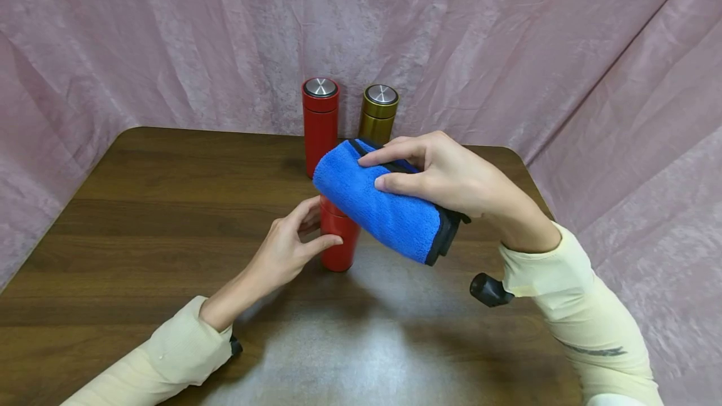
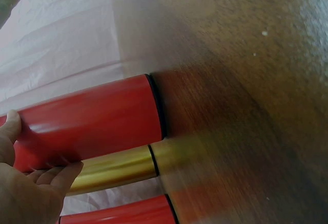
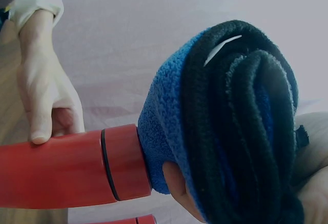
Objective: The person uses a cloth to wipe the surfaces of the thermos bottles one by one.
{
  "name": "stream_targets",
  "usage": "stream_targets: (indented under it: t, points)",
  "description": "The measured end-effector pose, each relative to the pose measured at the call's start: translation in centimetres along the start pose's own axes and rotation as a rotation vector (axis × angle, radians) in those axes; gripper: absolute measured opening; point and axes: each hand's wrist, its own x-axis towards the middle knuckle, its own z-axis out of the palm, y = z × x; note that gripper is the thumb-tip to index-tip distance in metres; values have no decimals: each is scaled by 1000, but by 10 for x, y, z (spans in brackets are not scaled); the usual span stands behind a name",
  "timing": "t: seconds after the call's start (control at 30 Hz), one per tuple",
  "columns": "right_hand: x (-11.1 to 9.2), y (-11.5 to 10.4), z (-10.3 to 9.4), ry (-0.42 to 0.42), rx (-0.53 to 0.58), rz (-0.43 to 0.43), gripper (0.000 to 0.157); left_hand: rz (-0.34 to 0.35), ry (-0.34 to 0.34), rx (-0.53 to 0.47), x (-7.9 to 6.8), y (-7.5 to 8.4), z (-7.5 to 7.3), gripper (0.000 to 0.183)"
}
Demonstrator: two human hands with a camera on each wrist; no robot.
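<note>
A red thermos flask [image 1: 340,240] stands upright on the table, its top hidden in the head view by a blue cloth. My left hand [image 1: 290,240] grips this flask round its side, thumb toward me, as the left wrist view of the red flask [image 2: 97,121] also shows. From above, my right hand [image 1: 445,171] holds the folded blue towel [image 1: 383,205] with black edging, thumb and fingers on its upper side. In the right wrist view the rolled towel [image 3: 169,111] sits right against the lid end of the red flask [image 3: 56,170].
Behind stand another red flask [image 1: 320,124] and a gold flask [image 1: 379,114], both with silver-topped lids. They share the brown wooden table [image 1: 169,218]. A pink curtain [image 1: 225,36] hangs along the back and right side.
</note>
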Motion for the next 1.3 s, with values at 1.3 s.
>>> stream_targets:
  t: [1.3]
  points:
    - [-15, 19, -9, 101, -77, 99, 35, 0, 21, 83, -4, 2, 4, 67]
